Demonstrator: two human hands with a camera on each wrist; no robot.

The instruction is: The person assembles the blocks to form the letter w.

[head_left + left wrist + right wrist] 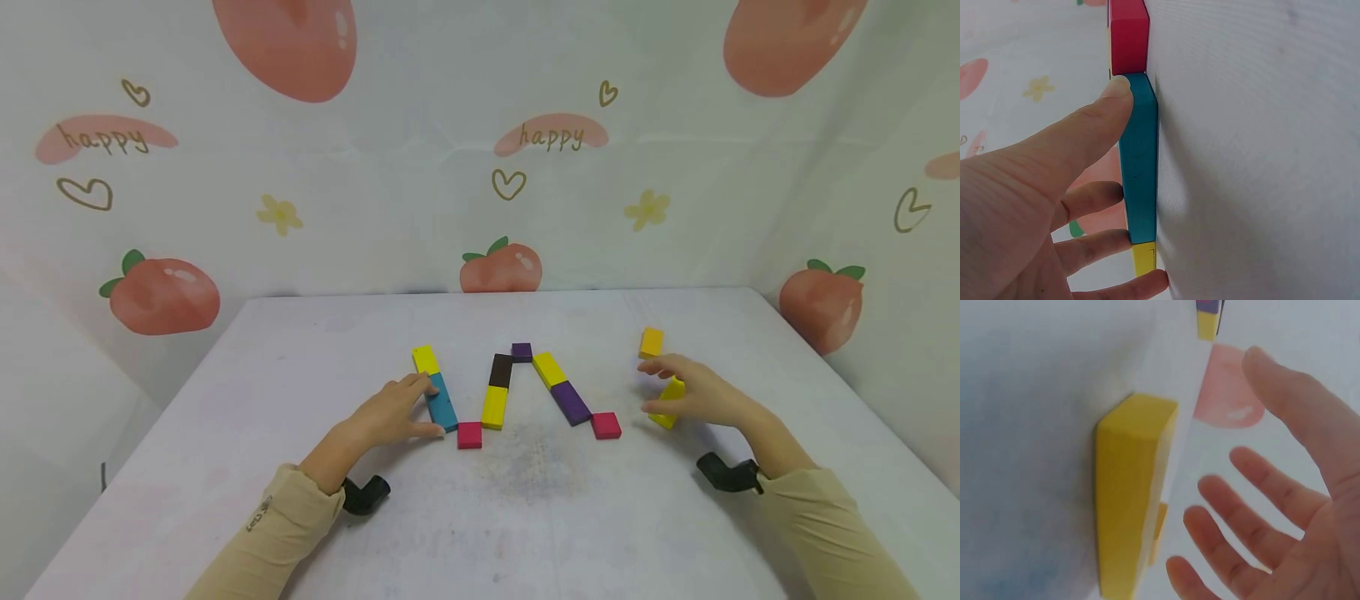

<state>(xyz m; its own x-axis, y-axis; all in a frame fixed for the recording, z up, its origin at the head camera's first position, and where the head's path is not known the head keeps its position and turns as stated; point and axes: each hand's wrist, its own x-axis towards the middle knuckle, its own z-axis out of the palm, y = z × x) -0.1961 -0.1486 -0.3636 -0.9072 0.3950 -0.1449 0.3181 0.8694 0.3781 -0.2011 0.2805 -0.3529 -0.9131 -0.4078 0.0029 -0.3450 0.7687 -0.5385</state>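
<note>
My left hand [386, 414] is at the left end of a zigzag of flat blocks. Its thumb and spread fingers lie along the teal-blue block [1140, 169], and the thumb tip touches its end beside a red block [1129, 44]. A yellow block [425, 359] joins the blue one's far end. My right hand [703, 393] hovers with spread, relaxed fingers over a loose yellow block [1124, 506], holding nothing. In the head view that hand partly hides the block. Just behind lies an orange-yellow block [652, 342].
Mid-table, the zigzag continues with a yellow block [493, 407], a dark brown one [501, 370], a small purple one [522, 352], another yellow [549, 368], a longer purple [571, 403] and a red one [606, 425]. A printed curtain [405, 167] hangs behind the white table [525, 533].
</note>
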